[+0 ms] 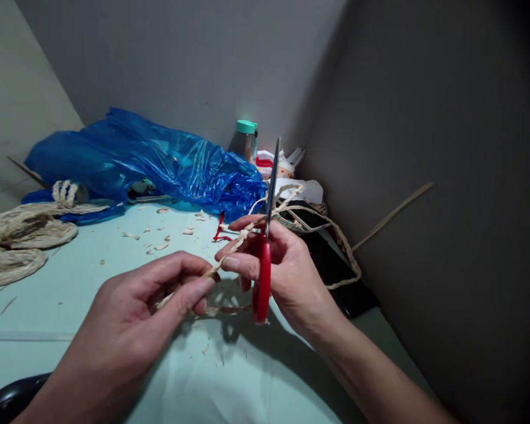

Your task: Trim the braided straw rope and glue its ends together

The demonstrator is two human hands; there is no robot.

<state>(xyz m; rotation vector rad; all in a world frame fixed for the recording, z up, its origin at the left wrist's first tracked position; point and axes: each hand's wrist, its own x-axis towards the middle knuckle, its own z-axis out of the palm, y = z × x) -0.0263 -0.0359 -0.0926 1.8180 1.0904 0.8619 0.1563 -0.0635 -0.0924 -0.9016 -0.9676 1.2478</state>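
Two hands, one braided cord, scissors upright.

The left hand (136, 312) pinches the braided cord (231, 249) between thumb and curled fingers, low over the pale table (70, 294). The right hand (287, 271) grips the red-handled scissors (265, 259), blade pointing up, its fingertips also on the cord. The blades look closed, though they are seen edge-on. The cord loops behind the right hand into clutter near the blue bag (159, 159).

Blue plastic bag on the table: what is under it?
Under the crumpled blue plastic bag, a coil of pale fibre rope pokes out at its left edge; whatever else lies beneath is covered.
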